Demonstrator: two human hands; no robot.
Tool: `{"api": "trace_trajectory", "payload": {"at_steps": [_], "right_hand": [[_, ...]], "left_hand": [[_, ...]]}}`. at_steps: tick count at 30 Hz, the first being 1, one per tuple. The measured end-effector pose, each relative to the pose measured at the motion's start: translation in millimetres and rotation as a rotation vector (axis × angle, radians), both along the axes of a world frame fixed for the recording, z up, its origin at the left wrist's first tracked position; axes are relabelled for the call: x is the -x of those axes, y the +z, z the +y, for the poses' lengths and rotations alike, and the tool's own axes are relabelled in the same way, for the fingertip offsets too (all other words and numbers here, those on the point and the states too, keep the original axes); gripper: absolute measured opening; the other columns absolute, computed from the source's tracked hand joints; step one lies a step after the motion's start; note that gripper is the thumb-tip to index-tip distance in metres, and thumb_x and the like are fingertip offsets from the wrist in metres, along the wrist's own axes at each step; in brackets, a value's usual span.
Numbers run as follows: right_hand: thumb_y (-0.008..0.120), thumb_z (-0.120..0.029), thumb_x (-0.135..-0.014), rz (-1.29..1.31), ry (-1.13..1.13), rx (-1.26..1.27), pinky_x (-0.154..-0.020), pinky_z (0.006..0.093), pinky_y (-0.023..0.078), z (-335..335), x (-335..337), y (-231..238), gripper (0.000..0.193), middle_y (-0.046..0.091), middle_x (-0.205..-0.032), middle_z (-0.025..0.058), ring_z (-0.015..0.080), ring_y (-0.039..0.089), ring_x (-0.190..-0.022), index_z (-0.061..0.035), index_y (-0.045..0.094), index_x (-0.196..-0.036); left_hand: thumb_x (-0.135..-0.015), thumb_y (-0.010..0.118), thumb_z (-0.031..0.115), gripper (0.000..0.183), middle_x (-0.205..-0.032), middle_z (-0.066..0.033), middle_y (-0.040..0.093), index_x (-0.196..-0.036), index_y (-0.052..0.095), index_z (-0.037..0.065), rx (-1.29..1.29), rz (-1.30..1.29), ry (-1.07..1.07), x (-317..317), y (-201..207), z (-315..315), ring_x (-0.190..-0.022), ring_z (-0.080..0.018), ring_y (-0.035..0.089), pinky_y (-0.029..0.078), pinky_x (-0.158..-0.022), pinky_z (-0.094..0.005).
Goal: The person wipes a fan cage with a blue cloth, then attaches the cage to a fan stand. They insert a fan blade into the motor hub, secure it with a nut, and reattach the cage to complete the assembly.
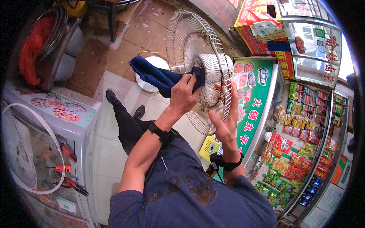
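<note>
Person stands over a wire fan grille (207, 68), wide and round, tilted, in the far middle of the scene, ahead of the torso. Left hand (184, 95): fingers curled closed around a dark blue cloth (152, 76), bunched end against the middle of the grille, rest of the cloth trailing off to the left. Right hand (227, 127): partly open, at the near right edge of the grille, thumb on the near side, fingers up along the rim wires, steadying grip; exact fingertip contact hard to tell through the wires. White round base (145, 81) sits on the floor just beyond the cloth, partly covered by it. Black bands on both wrists.

Right side: freezer with a green panel (262, 85) showing food pictures, just beside the grille; farther right, rows of colourful snack packets (294, 125) behind a rail. Yellow device (210, 148) with a small display, near, below the right edge of the grille.

Left side: grey glass-topped freezer (81, 131), on it a white hoop (40, 192), red-handled pliers (68, 152) and an orange-handled tool (64, 168). Far left: red mesh-like material (32, 53) beside stacked metal pans. Pale tiles underfoot, black shoe (111, 97) on them.
</note>
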State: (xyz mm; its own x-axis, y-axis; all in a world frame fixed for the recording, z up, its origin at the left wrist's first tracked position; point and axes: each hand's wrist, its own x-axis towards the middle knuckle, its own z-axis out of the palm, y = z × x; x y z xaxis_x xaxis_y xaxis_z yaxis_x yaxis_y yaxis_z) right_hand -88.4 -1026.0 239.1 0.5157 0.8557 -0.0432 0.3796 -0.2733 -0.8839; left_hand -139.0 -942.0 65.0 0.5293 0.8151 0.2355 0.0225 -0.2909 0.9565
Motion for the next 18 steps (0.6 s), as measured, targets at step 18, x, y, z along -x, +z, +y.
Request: {"api": "trace_trajectory", "payload": {"at_steps": [18], "right_hand": [[0.068,-0.012,-0.084,0.02,-0.055,-0.067,-0.119,0.0415,0.039,7,-8,3,0.095,0.049,-0.153,0.0187,0.028,0.049,-0.141,-0.0008,0.023,-0.166]], "left_hand": [[-0.103,0.053,0.028,0.033,-0.096,-0.005,0.073,-0.122,0.07,0.006,1.727,-0.705,-0.253,-16,-15,-2,-0.077,-0.0162,0.067,0.055,-0.068,-0.031]]}}
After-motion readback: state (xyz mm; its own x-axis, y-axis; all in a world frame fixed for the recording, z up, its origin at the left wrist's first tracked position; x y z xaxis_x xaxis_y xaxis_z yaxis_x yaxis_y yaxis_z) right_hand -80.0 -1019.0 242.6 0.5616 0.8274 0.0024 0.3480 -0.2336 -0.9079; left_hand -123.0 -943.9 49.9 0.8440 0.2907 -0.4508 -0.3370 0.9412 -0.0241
